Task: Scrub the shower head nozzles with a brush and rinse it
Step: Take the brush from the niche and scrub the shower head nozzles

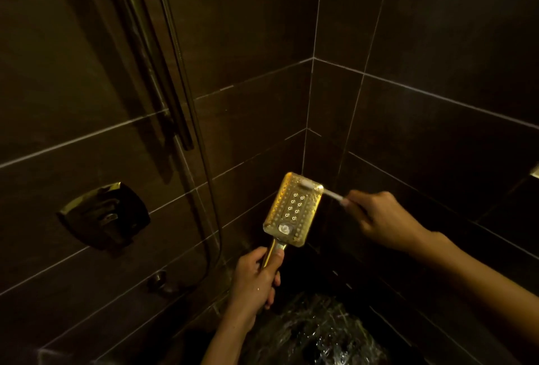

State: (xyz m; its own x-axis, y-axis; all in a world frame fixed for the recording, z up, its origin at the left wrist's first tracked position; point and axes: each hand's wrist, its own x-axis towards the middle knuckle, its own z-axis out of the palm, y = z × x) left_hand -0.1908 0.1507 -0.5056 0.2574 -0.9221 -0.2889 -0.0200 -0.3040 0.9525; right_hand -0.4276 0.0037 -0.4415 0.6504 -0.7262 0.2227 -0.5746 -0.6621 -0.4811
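- We are wrapping our left hand (254, 280) tight around the shower head (294, 209) handle, its long axis rising away from that grip.
- We are pinching the brush (323, 190) in our right hand (379, 217), its bristles reaching leftward from that grip onto the head's far nozzle row.

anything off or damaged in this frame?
Nothing looks broken. The left hand holds the shower head by its handle, face up; the right hand presses the brush on its top edge. One whitish blob sits near the handle end of the face; too small to identify. Water glistens on the floor below.
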